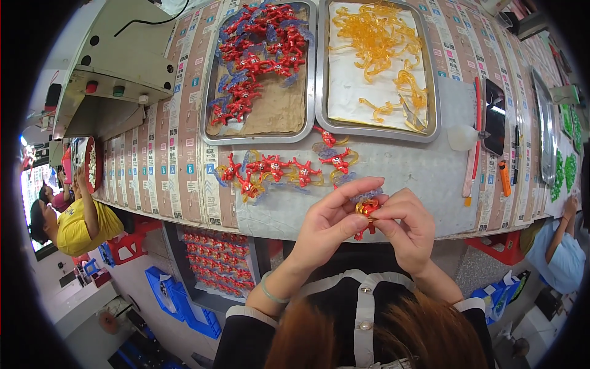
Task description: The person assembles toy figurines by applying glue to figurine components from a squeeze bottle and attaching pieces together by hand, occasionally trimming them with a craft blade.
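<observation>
Between my two hands, near the table's front edge, is a small red figurine [367, 212] with blue and yellow translucent parts. My left hand [335, 215] has its thumb and fingers closed around its left side. From the other side, my right hand [405, 224] pinches it between thumb and fingers. Just beyond my hands lie several like figurines [275, 167] on the grey mat [405, 169], red with blue and yellow pieces. Part of the held figurine is hidden by my fingers.
A metal tray [206, 132] of red and blue figurines stands behind, beside another tray [437, 117] holding yellow translucent pieces. A phone [494, 117] and an orange-handled cutter [504, 178] lie right. Below left is a crate of figurines [218, 261]. Other people [89, 224] sit at both sides.
</observation>
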Available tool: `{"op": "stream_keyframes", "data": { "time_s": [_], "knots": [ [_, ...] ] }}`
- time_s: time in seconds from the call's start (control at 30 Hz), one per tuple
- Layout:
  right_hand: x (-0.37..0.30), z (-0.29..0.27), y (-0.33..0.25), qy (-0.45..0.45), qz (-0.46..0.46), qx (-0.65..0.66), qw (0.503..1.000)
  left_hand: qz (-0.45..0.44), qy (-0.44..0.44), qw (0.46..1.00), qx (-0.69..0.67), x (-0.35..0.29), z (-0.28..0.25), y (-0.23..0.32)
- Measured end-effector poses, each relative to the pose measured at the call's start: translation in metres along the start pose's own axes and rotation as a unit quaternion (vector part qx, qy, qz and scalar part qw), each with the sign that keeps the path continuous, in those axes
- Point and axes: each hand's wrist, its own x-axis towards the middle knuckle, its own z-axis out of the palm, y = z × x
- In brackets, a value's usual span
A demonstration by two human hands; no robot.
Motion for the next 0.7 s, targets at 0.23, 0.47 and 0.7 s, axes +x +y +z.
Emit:
{"op": "stream_keyframes", "data": {
  "time_s": [0.23, 0.47, 0.7],
  "knots": [
    [0.000, 0.004, -0.003, 0.025, 0.004, -0.007, 1.000, -0.004, 0.016, 1.000, -0.007, 0.000, -0.003, -0.003],
    [-0.007, 0.014, 0.003, 0.077, -0.052, -0.030, 0.995, 0.098, 0.021, 0.993, -0.059, 0.002, -0.004, -0.018],
    [-0.012, 0.022, 0.007, 0.140, -0.121, -0.085, 0.979, 0.127, 0.044, 0.990, -0.037, 0.002, 0.000, -0.027]
  ]
}}
